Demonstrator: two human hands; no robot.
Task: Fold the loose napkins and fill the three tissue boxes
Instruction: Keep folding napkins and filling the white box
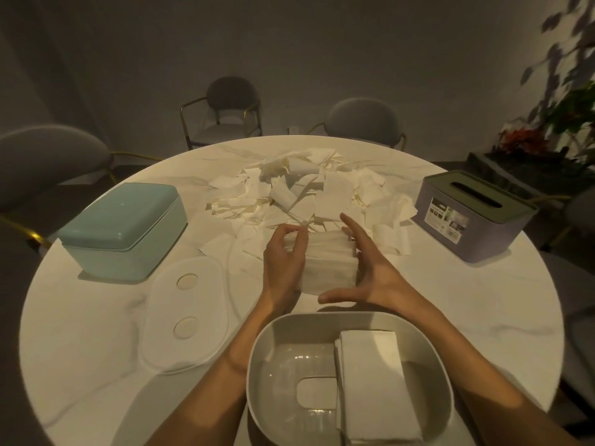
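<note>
A stack of folded white napkins [328, 262] lies on the table between my hands. My left hand [283, 262] curls its fingers round the stack's left end. My right hand [363, 265] presses straight fingers against its right side, thumb spread out near me. Behind them spreads a heap of loose napkins [299, 188]. The white tissue box [267, 346] stands open at the near edge, with a pile of folded napkins [373, 381] in its right half. A teal tissue box [125, 230] sits shut at the left. A purple tissue box [473, 217] with a slotted lid stands at the right.
The white box's lid [186, 313] lies flat on the round marble table [80, 333], left of my left forearm. Grey chairs [231, 107] ring the far side. A potted plant [553, 117] stands at the back right.
</note>
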